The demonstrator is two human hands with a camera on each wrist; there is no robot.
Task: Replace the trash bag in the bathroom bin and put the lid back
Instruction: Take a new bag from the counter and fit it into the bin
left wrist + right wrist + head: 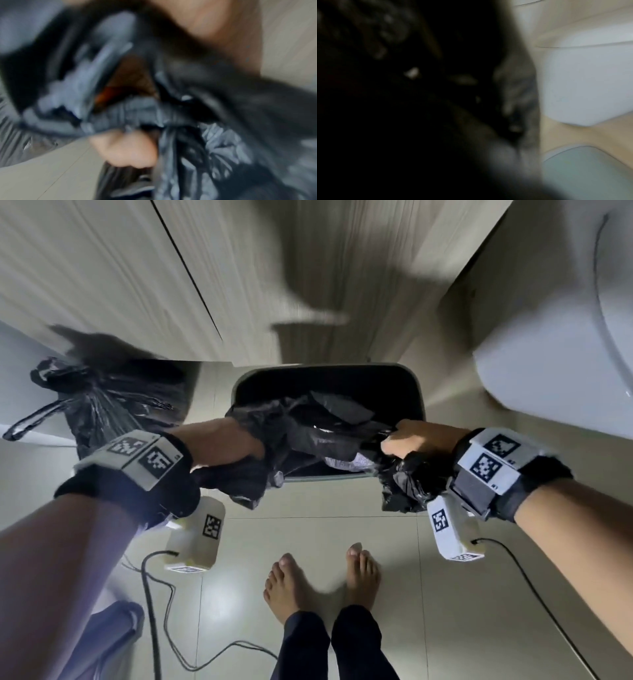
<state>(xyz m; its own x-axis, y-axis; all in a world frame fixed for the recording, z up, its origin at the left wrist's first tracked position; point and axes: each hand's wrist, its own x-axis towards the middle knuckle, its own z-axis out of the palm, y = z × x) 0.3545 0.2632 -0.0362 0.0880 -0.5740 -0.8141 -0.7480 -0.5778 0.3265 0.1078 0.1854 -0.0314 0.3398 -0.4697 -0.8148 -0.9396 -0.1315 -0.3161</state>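
Both hands grip one black bag [308, 433] stretched over the open bin [416, 392]. The left hand [219, 441] curls its fingers round a bunched edge at the bin's left side; the left wrist view, though blurred, shows crumpled black film wrapped by the fingers [126, 150]. The right hand [416, 441] pinches the opposite edge at the bin's right side, with loose film hanging below it. The bag's middle sags crumpled into the bin's mouth. A tied full bag [102, 402] sits left of the bin, a toilet [548, 364] to its right, and bare feet [322, 580] stand in front of it on the tile floor [308, 525].
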